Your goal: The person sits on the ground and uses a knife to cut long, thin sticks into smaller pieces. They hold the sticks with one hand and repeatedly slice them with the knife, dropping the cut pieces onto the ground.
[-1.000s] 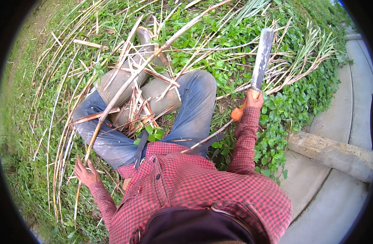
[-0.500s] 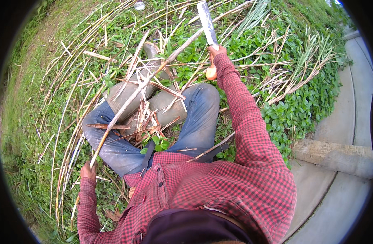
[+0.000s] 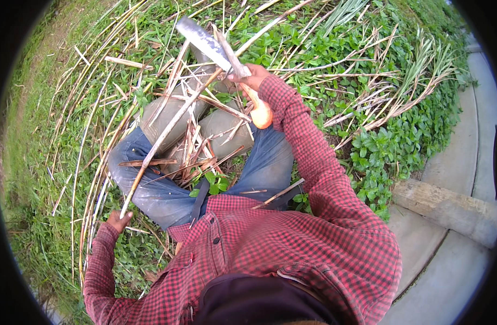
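My left hand (image 3: 118,221) is closed around the near end of a long pale cane (image 3: 170,125), which slants up and away to the right across my legs. My right hand (image 3: 250,77) grips a machete (image 3: 204,42) by its orange-brown curved handle (image 3: 261,114). The machete's blade points up and left, over the cane's middle stretch; whether it touches the cane I cannot tell. A short pale strip (image 3: 233,54) lies along the blade beside my right fingers. Split slivers of cane (image 3: 193,146) are heaped between and on my grey-green boots (image 3: 221,130).
Several long thin canes (image 3: 86,146) curve across the grass on the left. Dry and green cut stalks (image 3: 389,97) lie over leafy plants at the right. Beyond them stand concrete slabs (image 3: 459,260) and a thick rounded beam (image 3: 446,208).
The machete has swung down and left from far right, onto the area of the cane. My left hand has shifted slightly, still with the cane in it.
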Demonstrator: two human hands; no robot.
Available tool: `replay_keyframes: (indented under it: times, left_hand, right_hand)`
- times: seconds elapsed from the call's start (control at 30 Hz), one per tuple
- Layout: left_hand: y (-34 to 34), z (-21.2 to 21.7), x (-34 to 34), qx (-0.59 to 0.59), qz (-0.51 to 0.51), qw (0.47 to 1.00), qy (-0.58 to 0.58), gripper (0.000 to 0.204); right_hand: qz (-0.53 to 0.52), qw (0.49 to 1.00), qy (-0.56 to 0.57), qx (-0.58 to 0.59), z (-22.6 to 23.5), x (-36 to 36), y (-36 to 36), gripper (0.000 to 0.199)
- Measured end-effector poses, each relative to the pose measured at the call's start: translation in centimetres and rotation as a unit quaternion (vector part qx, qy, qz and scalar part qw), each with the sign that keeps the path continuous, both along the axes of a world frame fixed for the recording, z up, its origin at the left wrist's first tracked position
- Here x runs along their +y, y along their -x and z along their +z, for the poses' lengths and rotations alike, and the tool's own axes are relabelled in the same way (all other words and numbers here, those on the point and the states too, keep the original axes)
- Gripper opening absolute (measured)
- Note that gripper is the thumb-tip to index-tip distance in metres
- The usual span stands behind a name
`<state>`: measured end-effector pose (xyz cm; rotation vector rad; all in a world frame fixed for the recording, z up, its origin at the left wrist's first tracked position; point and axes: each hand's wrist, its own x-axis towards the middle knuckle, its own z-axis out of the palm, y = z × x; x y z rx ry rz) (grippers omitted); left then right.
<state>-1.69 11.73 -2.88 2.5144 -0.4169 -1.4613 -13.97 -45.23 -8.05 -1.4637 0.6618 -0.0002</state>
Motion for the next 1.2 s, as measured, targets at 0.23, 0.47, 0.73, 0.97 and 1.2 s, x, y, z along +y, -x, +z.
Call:
replay_keyframes:
  times: [0.23,0.47,0.73,0.97,1.2]
  left_hand:
    - [1.6,-3.0,2.0,-0.077,0.056,0.995,-0.002,0.031]
    - [5.2,1.7,-6.5,-0.393,0.037,0.916,0.065,0.037]
    - [1.0,0.4,-30.8,-0.458,-0.067,0.879,0.113,0.048]
    - [0.0,-3.4,-32.1,-0.52,-0.148,0.828,0.147,0.042]
    - [2.4,0.0,-9.7,-0.713,0.111,0.689,0.068,0.041]
  right_hand:
    - [-0.058,0.998,0.025,-0.022,-0.9,7.2,3.6,0.034]
    - [-0.023,0.995,-0.085,-0.054,2.4,11.2,4.6,0.032]
    - [-0.142,0.988,0.016,-0.06,3.4,3.9,2.2,0.032]
    - [-0.136,0.99,0.022,-0.009,-0.3,1.6,2.2,0.038]
    - [-0.109,0.993,0.05,-0.021,-0.8,5.1,2.3,0.034]
